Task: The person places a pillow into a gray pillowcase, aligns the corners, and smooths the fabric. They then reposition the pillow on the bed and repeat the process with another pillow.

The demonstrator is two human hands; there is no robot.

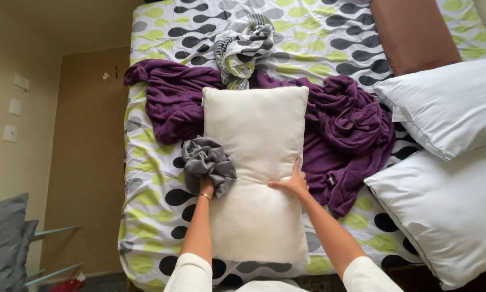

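Your left hand clutches a bunched grey case at the pillow's left edge; your right hand lies spread flat on it — you seem to be casing it, and next the opening needs finding. The pillow lies mid-bed, over a purple blanket and spotted sheet; beige wall left.

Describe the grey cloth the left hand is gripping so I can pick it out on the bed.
Start from the bed with its patterned sheet of black and green ovals, and find the cream pillow lying in its middle. The grey cloth is bunched against that pillow's left edge, gripped by the left hand. It is plain grey and small, unlike the large purple blanket behind it.
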